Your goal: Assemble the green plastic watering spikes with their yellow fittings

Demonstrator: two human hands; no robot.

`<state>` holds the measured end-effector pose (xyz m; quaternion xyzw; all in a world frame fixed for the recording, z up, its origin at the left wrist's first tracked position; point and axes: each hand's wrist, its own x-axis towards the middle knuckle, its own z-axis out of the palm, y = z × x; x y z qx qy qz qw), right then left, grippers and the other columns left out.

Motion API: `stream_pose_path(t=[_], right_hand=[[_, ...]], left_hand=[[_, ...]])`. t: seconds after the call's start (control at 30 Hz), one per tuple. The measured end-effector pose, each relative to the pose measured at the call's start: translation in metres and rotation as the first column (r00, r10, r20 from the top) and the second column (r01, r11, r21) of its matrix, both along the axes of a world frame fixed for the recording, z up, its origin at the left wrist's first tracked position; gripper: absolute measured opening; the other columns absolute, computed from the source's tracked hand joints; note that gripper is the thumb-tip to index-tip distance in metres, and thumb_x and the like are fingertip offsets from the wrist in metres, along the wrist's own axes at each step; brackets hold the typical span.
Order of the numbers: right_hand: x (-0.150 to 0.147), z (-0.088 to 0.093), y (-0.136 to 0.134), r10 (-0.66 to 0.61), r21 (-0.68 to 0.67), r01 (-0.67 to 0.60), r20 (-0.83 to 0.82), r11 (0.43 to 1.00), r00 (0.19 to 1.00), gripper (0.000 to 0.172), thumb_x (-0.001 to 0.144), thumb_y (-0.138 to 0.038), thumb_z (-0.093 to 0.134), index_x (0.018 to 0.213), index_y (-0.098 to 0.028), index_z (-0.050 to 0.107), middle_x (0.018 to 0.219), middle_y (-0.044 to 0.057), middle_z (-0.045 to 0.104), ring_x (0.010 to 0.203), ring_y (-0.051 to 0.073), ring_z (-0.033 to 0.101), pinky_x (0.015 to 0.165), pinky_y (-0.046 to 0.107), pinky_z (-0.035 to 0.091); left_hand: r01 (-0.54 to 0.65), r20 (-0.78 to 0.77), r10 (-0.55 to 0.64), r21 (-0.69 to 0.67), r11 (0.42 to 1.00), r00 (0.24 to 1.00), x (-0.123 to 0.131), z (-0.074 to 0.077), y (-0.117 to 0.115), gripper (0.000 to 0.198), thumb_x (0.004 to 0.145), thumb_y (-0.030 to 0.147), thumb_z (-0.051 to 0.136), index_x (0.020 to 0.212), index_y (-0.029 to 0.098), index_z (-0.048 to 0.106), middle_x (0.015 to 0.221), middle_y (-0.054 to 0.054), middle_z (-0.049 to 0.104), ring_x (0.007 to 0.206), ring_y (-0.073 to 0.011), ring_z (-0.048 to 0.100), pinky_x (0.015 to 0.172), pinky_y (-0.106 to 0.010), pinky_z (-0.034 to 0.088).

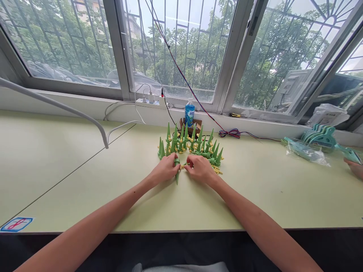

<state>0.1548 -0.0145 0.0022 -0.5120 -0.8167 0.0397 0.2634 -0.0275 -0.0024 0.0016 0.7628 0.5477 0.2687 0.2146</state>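
Observation:
My left hand (166, 168) is closed round a green cone-shaped plastic spike (177, 173) whose tip points toward me, low over the pale green table (85, 177). My right hand (200, 168) pinches a small yellow piece (183, 166) at the spike's top end. Just behind both hands, several more green spikes with yellow fittings (190, 145) stand upright in a cluster, and a few yellow pieces (217, 170) lie loose to the right of it.
A blue-labelled bottle (190, 112) and a small brown box (190, 126) stand by the window sill. White cables (85, 117) cross the left half of the table. Teal plastic items in bags (314, 145) lie far right, beside another person's hand (354, 168).

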Motion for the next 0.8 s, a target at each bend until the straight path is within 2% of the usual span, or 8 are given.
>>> stream_pose_path(t=[0.2,0.4,0.57,0.8], right_hand=[[0.001,-0.001,-0.002,0.005,-0.04,-0.003,0.059,0.999,0.998,0.008,0.083,-0.026,0.062,0.083,-0.019,0.058,0.08,0.004,0.065,0.071,0.016,0.055,0.056,0.025,0.027],[0.0,-0.003,-0.001,0.001,-0.043,0.003,0.087,0.999,0.996,0.006,0.084,-0.025,0.061,0.085,-0.019,0.059,0.083,0.005,0.065,0.073,0.017,0.056,0.058,0.026,0.029],[-0.001,-0.005,0.001,0.009,-0.033,-0.005,0.105,0.999,0.994,0.005,0.086,-0.021,0.057,0.082,-0.019,0.058,0.082,0.006,0.065,0.072,0.017,0.056,0.059,0.026,0.03],[-0.002,-0.005,0.001,0.007,-0.032,-0.004,0.099,0.999,0.995,0.008,0.087,-0.019,0.054,0.08,-0.018,0.057,0.084,0.007,0.065,0.074,0.018,0.057,0.06,0.027,0.031]], left_hand=[[0.013,-0.037,-0.013,0.003,1.0,0.999,0.0,-0.002,0.001,0.028,0.08,0.033,0.056,0.105,0.019,0.06,0.067,-0.003,0.057,0.069,-0.0224,0.056,0.061,-0.029,0.036],[0.014,-0.048,-0.009,0.103,0.995,0.999,0.002,0.005,-0.005,0.026,0.086,0.035,0.05,0.105,0.019,0.058,0.058,0.001,0.053,0.059,-0.0194,0.051,0.058,-0.028,0.032],[-0.016,-0.03,0.022,0.184,0.983,0.999,0.006,0.014,-0.008,0.019,0.087,0.032,0.049,0.098,0.02,0.059,0.055,0.003,0.051,0.053,-0.0161,0.045,0.054,-0.027,0.028],[0.016,-0.002,-0.016,0.218,0.976,1.0,0.007,0.012,-0.009,0.018,0.086,0.032,0.049,0.094,0.02,0.061,0.053,0.003,0.051,0.053,-0.0151,0.047,0.055,-0.026,0.031]])
